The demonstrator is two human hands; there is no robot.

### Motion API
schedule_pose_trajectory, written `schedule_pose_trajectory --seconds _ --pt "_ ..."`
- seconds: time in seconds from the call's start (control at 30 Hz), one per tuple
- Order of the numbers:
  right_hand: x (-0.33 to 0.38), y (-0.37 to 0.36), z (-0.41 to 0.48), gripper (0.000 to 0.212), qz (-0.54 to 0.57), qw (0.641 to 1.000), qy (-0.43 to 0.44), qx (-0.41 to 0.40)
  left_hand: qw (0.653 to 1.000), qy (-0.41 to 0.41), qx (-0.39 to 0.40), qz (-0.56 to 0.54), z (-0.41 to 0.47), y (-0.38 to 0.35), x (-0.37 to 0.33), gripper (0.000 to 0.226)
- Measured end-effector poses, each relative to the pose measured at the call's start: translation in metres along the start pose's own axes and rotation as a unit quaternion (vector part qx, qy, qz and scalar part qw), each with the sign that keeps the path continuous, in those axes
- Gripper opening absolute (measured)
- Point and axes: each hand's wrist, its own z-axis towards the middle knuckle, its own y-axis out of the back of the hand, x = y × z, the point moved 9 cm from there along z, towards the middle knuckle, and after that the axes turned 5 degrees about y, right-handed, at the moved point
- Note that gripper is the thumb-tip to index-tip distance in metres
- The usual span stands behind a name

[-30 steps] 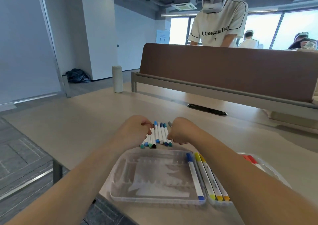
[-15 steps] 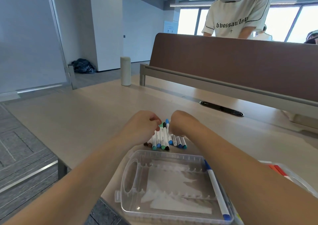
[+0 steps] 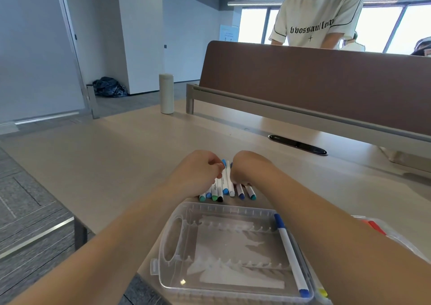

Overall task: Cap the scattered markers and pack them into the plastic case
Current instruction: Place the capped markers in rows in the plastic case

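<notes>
Left grip (image 3: pixel 198 174) and right grip (image 3: pixel 247 169) closed in over the markers (image 3: pixel 221 188); the gap between them shrank until they nearly touched. The spread row got bunched into a tighter, overlapping bundle.

A pale wooden desk (image 3: pixel 116 155) runs on beyond the left hand (image 3: pixel 198 171). Ahead of the right hand (image 3: pixel 249 169) lies a black cable slot (image 3: pixel 297 144), then a brown divider panel (image 3: pixel 314 90), bright windows (image 3: pixel 253 24) and a standing person (image 3: pixel 319 17). Far left of the left hand is grey carpet (image 3: pixel 25 199); ahead-left are a cream cylinder (image 3: pixel 166 93), a white pillar (image 3: pixel 140 36) and a dark bag (image 3: pixel 109 87).
</notes>
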Motion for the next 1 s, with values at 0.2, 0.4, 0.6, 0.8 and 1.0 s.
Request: schedule_pose_trajectory --seconds 0.2,0.4,0.6,0.8,1.0 --pt "0.005 0.001 -0.006 0.02 -0.011 1.0 0.022 -0.006 1.0 -0.002 -0.001 0.02 -0.008 0.001 -0.003 0.024" --pt "-0.013 0.005 -0.043 0.019 0.059 0.996 0.023 0.065 0.997 -0.031 -0.004 0.067 -0.026 -0.006 -0.01 0.022" --pt "-0.044 -0.006 -0.125 0.029 0.181 0.974 0.03 0.132 0.988 -0.071 0.071 0.117 -0.065 -0.044 -0.03 0.039" --pt "-0.065 -0.029 -0.168 0.028 0.248 0.953 0.021 0.171 0.972 -0.127 0.116 0.163 -0.101 -0.073 -0.052 0.039" --pt "-0.076 -0.032 -0.182 0.038 0.231 0.96 0.027 0.154 0.95 -0.176 0.136 0.217 -0.112 -0.094 -0.056 0.021"
